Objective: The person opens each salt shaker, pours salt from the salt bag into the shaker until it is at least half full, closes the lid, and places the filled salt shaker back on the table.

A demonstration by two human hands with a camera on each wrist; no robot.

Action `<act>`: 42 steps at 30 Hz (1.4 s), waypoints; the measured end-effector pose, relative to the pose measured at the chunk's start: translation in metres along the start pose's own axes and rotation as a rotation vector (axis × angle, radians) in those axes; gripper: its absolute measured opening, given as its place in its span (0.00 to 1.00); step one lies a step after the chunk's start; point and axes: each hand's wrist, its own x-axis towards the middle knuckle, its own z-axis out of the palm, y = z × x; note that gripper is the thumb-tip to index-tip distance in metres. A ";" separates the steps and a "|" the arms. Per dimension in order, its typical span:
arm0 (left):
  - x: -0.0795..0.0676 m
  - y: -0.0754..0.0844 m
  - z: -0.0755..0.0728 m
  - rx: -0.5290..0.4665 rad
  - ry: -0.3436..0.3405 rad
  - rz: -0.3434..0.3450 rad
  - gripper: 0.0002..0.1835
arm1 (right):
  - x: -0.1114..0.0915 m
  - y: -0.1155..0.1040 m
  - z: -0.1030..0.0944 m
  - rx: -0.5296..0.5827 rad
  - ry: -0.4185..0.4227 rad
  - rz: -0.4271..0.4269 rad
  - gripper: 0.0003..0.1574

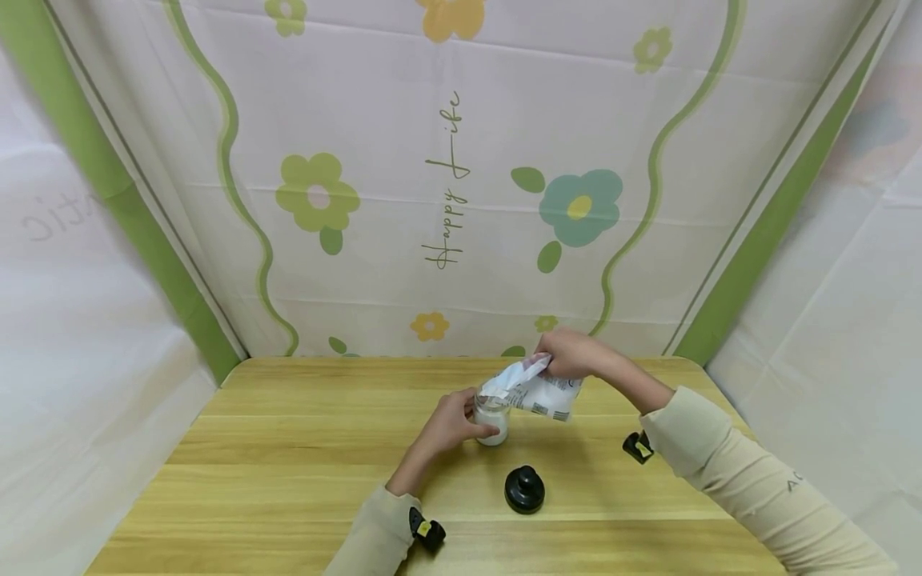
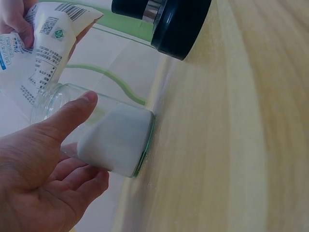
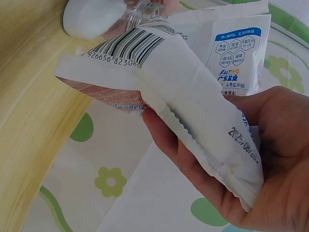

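head feed: i see left hand (image 1: 448, 422) holding clear glass jar (image 1: 497, 422), part-filled with white powder (image 2: 118, 137), thumb (image 2: 72, 113) one side, fingers (image 2: 84, 183) other. jar stands on yellowish wood-grain table (image 1: 288, 456). right hand (image 1: 569, 354) grips white printed plastic packet (image 1: 549, 394), tilted, its narrowed end at jar mouth. round black knobbed lid (image 1: 525, 491) rests on table, near jar, apart from it. i cannot tell if powder is flowing.

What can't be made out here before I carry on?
- Head: underside of the lid, hidden against the table.
- Head: print on the bag, too small to read.
- Left wrist: right hand, cut off by the top and left edges.
- Right wrist: jar, cut off by the top edge.
- All views: amount inside the bag, hidden by its walls.
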 end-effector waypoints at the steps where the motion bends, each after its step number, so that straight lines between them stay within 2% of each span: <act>1: 0.000 0.000 0.000 0.000 0.000 0.001 0.33 | 0.000 0.000 0.000 0.001 0.000 0.001 0.12; 9: 0.000 0.001 -0.001 -0.004 -0.003 -0.005 0.32 | 0.000 -0.001 0.000 0.019 -0.008 0.017 0.11; 12: 0.000 0.001 -0.001 0.001 -0.002 -0.003 0.32 | 0.000 -0.001 0.000 0.001 -0.007 -0.003 0.11; 19: 0.000 0.001 0.000 -0.005 -0.005 0.001 0.33 | 0.000 -0.001 0.000 0.016 -0.012 0.033 0.11; 42: 0.000 -0.001 0.000 -0.017 -0.005 0.003 0.34 | 0.001 0.000 -0.001 -0.006 -0.011 0.004 0.11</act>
